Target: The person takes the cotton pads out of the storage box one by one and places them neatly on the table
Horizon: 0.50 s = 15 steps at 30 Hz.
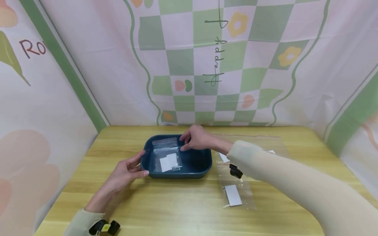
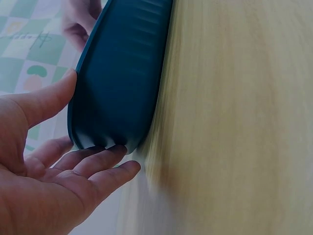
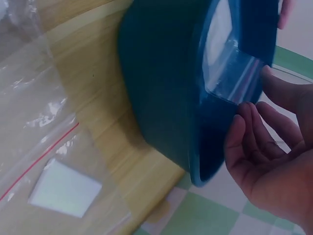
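Observation:
A dark blue plastic basin (image 1: 195, 173) sits on the table, and inside its left part lies a clear zip bag (image 1: 159, 150) with white rectangular pieces (image 1: 166, 164). My left hand (image 1: 127, 172) holds the basin's left end, its thumb on the rim and its fingers against the outer wall (image 2: 122, 73). Over the basin's far side is my right hand (image 1: 196, 139), beside the bag's right edge. Its thumb and bent fingers stand apart near the bag (image 3: 230, 73), with no clear pinch on it.
Right of the basin, clear zip bags lie flat on the wooden table (image 1: 183, 203). One near bag (image 1: 246, 193) holds a white rectangular piece (image 1: 233, 195); my right sleeve (image 1: 274, 164) covers part of the others. A patterned curtain (image 1: 206, 65) hangs behind the table.

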{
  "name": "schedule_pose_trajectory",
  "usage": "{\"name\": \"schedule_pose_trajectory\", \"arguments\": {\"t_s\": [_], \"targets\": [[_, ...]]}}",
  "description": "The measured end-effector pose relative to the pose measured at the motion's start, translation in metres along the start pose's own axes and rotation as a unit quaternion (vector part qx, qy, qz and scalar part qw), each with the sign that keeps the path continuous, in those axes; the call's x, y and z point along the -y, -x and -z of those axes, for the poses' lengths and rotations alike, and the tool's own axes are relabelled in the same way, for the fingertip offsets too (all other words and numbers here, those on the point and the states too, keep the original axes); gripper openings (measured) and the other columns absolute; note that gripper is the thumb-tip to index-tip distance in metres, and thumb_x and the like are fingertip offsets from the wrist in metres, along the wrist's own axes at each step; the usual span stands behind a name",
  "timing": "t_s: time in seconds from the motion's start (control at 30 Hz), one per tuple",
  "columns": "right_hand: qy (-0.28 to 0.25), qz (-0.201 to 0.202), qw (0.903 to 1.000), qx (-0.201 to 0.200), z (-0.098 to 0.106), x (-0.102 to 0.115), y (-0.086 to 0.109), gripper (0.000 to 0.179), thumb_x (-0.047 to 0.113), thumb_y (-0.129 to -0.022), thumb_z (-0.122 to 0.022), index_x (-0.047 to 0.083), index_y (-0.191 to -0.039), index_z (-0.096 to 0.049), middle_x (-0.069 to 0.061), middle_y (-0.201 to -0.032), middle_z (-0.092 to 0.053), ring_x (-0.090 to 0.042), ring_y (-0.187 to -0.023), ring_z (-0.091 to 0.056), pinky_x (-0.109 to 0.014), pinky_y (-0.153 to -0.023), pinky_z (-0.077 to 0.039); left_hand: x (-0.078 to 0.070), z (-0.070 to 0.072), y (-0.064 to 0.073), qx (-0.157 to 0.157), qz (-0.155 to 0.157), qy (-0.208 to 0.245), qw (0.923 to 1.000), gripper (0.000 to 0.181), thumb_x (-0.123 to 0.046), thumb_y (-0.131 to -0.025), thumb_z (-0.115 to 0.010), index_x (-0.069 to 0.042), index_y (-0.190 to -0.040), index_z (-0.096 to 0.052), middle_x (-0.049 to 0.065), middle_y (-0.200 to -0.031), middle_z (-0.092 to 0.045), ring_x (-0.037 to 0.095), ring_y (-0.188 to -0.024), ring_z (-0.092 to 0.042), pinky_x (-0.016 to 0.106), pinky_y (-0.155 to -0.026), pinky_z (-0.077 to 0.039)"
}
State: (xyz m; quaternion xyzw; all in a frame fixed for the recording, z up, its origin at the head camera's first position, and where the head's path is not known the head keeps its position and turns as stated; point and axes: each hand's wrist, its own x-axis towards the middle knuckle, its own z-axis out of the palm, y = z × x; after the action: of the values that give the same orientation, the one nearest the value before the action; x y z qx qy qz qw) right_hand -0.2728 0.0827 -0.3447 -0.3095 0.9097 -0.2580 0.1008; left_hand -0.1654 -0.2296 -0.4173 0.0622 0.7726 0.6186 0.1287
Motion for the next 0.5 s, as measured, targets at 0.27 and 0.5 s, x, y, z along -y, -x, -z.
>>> {"name": "schedule_pose_trajectory", "arguments": {"t_s": [0.27,0.5], "targets": [[0.055,-0.006,0.9971,0.052,-0.019,0.003,-0.019,0.041,0.020,-0.088,-0.088,0.000,-0.122,-0.077,-0.001,-0.087,-0.077,-0.010,-0.077,-0.067,-0.025,-0.075,-0.057,0.000,0.000,-0.001,0.001,-0.002,-0.001,1.0000,0.081,-0.008,-0.095,-0.080,-0.009,-0.164,-0.037,0.022,-0.167,-0.028,0.045,-0.141,-0.047,0.044,-0.110,-0.046],[0.077,-0.037,0.9943,0.063,-0.029,0.006,-0.027,0.045,0.022,-0.088,-0.089,0.002,-0.126,-0.076,-0.001,-0.086,-0.077,-0.009,-0.072,-0.065,-0.025,-0.075,-0.056,0.000,-0.001,-0.001,0.000,-0.004,0.002,1.0000,0.082,-0.008,-0.094,-0.080,-0.010,-0.164,-0.037,0.021,-0.167,-0.028,0.045,-0.142,-0.045,0.043,-0.111,-0.045]]}}
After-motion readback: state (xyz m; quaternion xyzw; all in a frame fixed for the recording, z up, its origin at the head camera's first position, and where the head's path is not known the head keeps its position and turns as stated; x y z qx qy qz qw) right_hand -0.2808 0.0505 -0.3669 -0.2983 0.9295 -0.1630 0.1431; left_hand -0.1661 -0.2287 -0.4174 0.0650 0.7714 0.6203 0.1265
